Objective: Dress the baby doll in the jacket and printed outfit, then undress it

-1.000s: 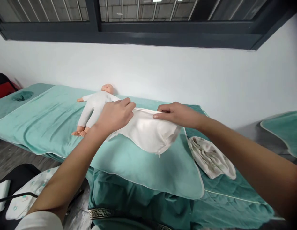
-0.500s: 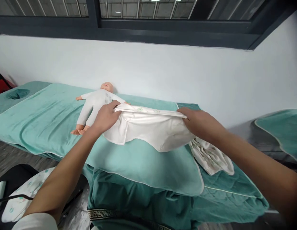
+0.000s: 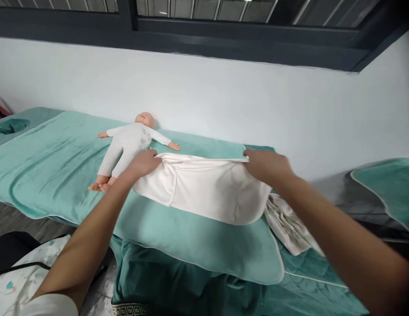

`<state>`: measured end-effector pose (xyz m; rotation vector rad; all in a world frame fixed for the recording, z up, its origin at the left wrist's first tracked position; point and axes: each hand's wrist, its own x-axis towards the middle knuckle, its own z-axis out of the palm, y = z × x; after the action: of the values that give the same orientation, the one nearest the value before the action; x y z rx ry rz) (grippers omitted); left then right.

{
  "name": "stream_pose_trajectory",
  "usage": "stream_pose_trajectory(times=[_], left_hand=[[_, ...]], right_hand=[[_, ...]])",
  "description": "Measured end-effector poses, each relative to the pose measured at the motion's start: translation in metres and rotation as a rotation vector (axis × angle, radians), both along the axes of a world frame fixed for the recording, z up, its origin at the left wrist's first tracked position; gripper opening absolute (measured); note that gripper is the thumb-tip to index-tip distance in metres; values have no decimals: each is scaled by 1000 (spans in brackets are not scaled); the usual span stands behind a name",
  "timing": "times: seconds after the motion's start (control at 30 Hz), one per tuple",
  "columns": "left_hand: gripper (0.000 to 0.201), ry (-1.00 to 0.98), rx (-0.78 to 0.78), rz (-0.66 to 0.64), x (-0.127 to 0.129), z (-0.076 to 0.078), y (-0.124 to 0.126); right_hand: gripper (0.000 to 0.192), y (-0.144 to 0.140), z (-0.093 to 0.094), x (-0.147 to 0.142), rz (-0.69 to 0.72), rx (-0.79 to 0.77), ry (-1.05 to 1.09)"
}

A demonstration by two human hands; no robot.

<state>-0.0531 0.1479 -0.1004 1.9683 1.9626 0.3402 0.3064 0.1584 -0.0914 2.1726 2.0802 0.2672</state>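
Observation:
A white cloth (image 3: 207,188) is stretched between my two hands above the bed, its lower part hanging down. My left hand (image 3: 145,163) is closed on its upper left corner, and my right hand (image 3: 266,166) grips the upper right corner. The fingertips are partly hidden by the hands and fabric. Behind my left hand, a baby doll (image 3: 125,145) in a pale one-piece suit lies on its back on the light green cover (image 3: 59,166), arms spread. A crumpled, patterned cloth (image 3: 288,226) lies right of the white cloth, partly behind my right forearm.
A dark green quilted bedspread (image 3: 191,272) hangs over the near side of the bed. A white wall (image 3: 191,96) and dark window frame (image 3: 224,41) stand behind. At lower left is a patterned white fabric (image 3: 19,281); another green cover (image 3: 392,184) is at far right.
The white cloth has come down slightly and hangs more spread out, with its lower edge straighter. The printed strip along its top no longer shows. Both hands still hold it.

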Motion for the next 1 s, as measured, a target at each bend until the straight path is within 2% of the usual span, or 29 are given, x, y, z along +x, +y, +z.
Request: stream_pose_trajectory(times=[0.07, 0.1, 0.13, 0.2, 0.27, 0.33, 0.4, 0.47, 0.6, 0.7, 0.83, 1.0], left_hand=[[28, 153, 134, 114, 17, -24, 7], [29, 211, 239, 108, 28, -37, 8], [29, 238, 325, 60, 40, -50, 9], [31, 184, 381, -121, 62, -74, 12], [33, 102, 312, -227, 79, -96, 20], [35, 96, 240, -212, 91, -114, 32], [38, 119, 222, -163, 98, -127, 44], [44, 136, 237, -115, 103, -135, 52], [59, 168, 238, -22, 110, -139, 57], [63, 179, 198, 6, 116, -138, 63], [64, 184, 243, 32, 122, -143, 82], [62, 159, 314, -4, 125, -155, 102]], right_hand=[[40, 4, -32, -29, 52, 118, 10], [41, 5, -50, -44, 129, 189, 32], [42, 5, -68, -58, 209, 226, 81], [43, 7, -103, -80, 359, 198, 235], [43, 12, -131, -93, 267, 162, 394], [46, 20, -149, -97, 103, 142, 475], [51, 27, -157, -96, -5, 145, 492], [54, 31, -160, -93, -40, 164, 486], [58, 34, -159, -87, 76, 248, 454], [59, 44, -160, -79, 144, 255, 462], [60, 68, -165, -69, 146, 259, 473], [59, 93, -175, -62, 77, 198, 504]])
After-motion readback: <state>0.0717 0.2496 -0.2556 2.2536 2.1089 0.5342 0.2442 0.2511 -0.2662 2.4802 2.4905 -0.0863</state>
